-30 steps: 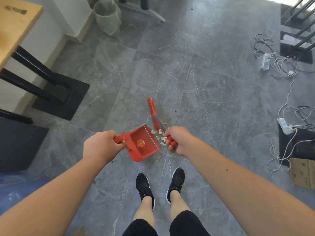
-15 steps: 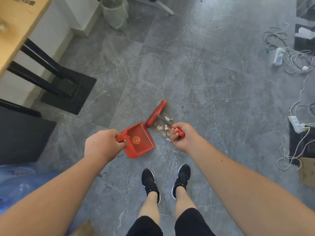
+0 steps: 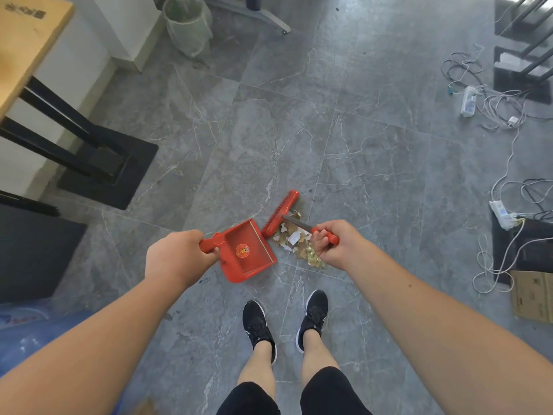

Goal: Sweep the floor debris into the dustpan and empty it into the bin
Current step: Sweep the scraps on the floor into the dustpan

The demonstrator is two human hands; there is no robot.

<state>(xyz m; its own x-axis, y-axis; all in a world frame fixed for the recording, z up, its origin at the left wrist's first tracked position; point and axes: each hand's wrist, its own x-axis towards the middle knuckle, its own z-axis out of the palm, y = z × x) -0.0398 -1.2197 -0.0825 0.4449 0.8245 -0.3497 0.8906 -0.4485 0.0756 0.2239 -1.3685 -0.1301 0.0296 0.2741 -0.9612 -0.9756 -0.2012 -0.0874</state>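
My left hand (image 3: 176,259) grips the handle of a red dustpan (image 3: 248,256) held low over the grey floor, its open mouth facing right. My right hand (image 3: 332,244) grips the red handle of a small brush (image 3: 279,214), whose red head lies on the far side of a pile of paper scraps and debris (image 3: 294,239). The debris sits on the floor just right of the dustpan's mouth, partly hidden by my right hand. The dustpan looks empty inside. A bin with a clear liner (image 3: 187,23) stands at the top left, near the wall.
A wooden table (image 3: 27,40) with black legs and a base plate (image 3: 110,169) stands at the left. Cables and power strips (image 3: 490,106) lie along the right, with a cardboard piece (image 3: 532,295). My feet (image 3: 284,322) are just below the dustpan. A blue bag (image 3: 27,333) lies at the lower left.
The brush head has swung from upright over the pan to the far side of the debris. The dustpan has stayed left of the pile, and the view has shifted down slightly.
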